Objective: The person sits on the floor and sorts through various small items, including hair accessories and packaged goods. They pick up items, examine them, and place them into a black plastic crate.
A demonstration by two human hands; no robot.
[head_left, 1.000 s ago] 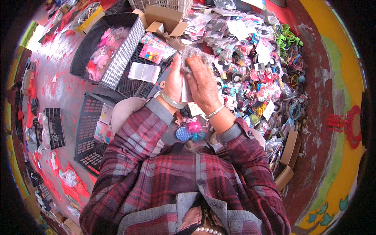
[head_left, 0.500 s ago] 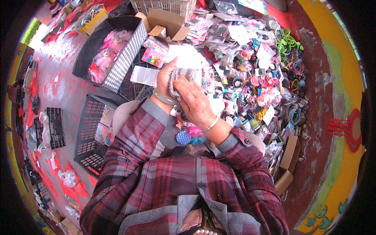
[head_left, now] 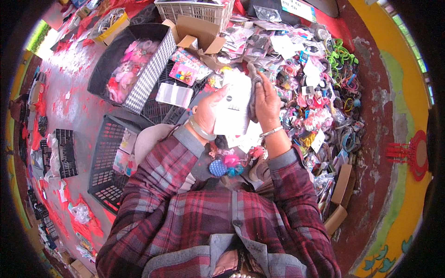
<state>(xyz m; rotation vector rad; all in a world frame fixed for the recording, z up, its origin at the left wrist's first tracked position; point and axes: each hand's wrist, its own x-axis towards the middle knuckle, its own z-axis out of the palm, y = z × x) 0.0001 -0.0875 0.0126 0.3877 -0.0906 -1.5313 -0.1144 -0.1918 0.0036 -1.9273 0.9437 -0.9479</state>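
My left hand [head_left: 207, 110] is closed on the left edge of a white card [head_left: 235, 109] with small dark print, its thumb pointing up along the card. At the card's right edge, my right hand [head_left: 270, 105] grips a soft grey fabric band [head_left: 253, 92] that hangs as a long narrow strip along that edge. Whether the band is fixed to the card I cannot tell. Below the card lie several hair ornaments, among them a blue dotted round one [head_left: 217, 168] and a bright pink one [head_left: 232, 160].
A large heap of hair ties and carded accessories [head_left: 310, 102] spreads to the right. On the left stand a black bin with a houndstooth side [head_left: 150, 69] and a black plastic crate [head_left: 104, 153]. An open cardboard box [head_left: 199, 30] and a pale crate [head_left: 197, 13] are at the back.
The grey band, earlier bunched between both hands, now stretches along the card's right edge. My right hand has moved right, off my left hand, and the card's printed face shows.
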